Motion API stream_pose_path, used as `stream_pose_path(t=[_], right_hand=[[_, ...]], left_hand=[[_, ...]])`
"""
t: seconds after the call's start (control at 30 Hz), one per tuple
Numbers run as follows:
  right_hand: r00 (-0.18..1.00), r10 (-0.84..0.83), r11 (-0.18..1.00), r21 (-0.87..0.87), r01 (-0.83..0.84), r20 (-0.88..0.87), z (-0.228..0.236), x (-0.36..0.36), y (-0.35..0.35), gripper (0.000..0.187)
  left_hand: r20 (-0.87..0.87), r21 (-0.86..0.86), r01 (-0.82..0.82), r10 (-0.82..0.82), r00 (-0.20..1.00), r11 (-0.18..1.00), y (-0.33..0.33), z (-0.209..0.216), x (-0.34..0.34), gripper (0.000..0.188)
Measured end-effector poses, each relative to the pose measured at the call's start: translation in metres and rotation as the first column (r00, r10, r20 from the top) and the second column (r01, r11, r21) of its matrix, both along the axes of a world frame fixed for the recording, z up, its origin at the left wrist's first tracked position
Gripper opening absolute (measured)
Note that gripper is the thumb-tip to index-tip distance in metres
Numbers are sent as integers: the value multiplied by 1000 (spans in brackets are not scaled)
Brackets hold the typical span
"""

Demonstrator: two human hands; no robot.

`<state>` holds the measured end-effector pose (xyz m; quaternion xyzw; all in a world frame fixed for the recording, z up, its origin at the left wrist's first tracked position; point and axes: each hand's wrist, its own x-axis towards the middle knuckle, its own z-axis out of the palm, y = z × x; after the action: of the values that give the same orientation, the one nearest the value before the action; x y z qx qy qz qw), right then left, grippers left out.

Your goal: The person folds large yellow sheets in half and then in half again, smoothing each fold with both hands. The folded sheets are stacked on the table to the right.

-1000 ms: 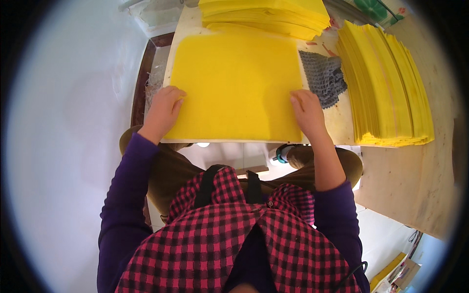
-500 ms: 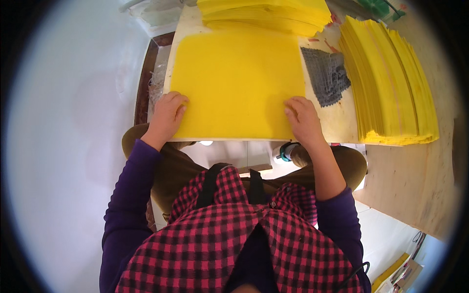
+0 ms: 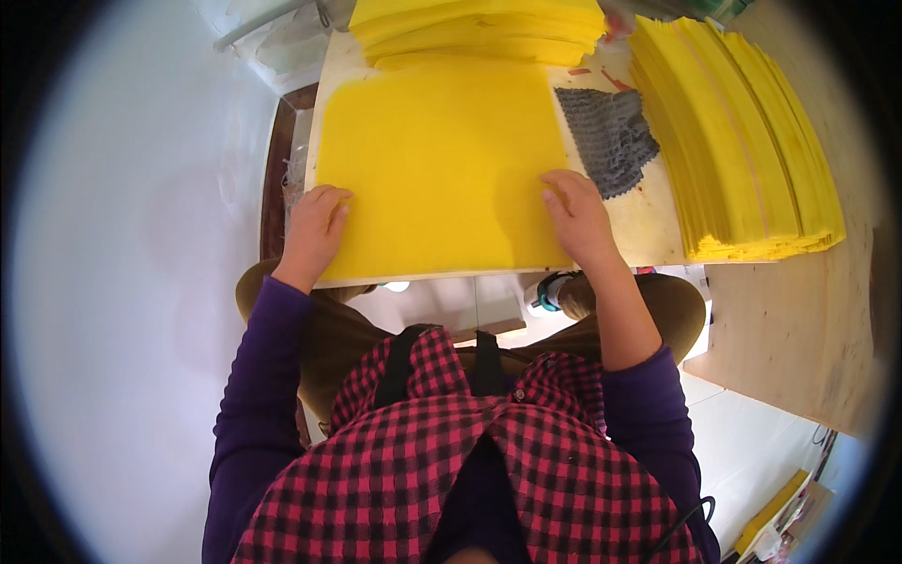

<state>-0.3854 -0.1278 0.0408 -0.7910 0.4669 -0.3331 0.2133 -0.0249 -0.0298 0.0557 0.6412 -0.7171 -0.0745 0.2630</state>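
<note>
A thin yellow fabric sheet (image 3: 437, 160) lies flat on the wooden table before me, reaching close to its front edge. My left hand (image 3: 318, 230) rests at the sheet's near left side, fingers loosely bent and the thumb apart from them. At the near right side, my right hand (image 3: 581, 221) touches the sheet with its fingertips, its thumb also apart. Neither hand visibly grips anything. Whether more sheets lie under this one I cannot tell.
Behind the sheet lies a yellow fabric stack (image 3: 479, 33). A taller yellow stack (image 3: 728, 141) stands at the right. Between it and the sheet is a grey ribbed cloth (image 3: 609, 141). A white wall (image 3: 132, 235) rises at the left; my knees are under the table.
The view has shifted a little, so the table and stacks appear farther left. Both hands stay at the sheet's sides with only slight movement; the sheet remains flat.
</note>
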Motion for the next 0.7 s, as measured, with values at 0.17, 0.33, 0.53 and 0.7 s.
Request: stream_pose_path(t=[0.17,0.33,0.53,0.7], right_hand=[[973,-121,992,50,113,199,0,-36,-3,17],[901,-314,938,246,245,299,-2,-67,-6,11],[851,-371,913,312,262,372,-10,-81,-11,13],[793,-389,907,345,241,469,-19,-86,-10,17]], left_hand=[[38,-70,30,-27,999,997,3,11,-14,20],[-40,-66,99,-101,994,993,-2,21,-50,25],[-106,-64,252,-257,960,966,-19,21,-109,29],[-125,32,396,-390,912,918,-33,10,-159,35]])
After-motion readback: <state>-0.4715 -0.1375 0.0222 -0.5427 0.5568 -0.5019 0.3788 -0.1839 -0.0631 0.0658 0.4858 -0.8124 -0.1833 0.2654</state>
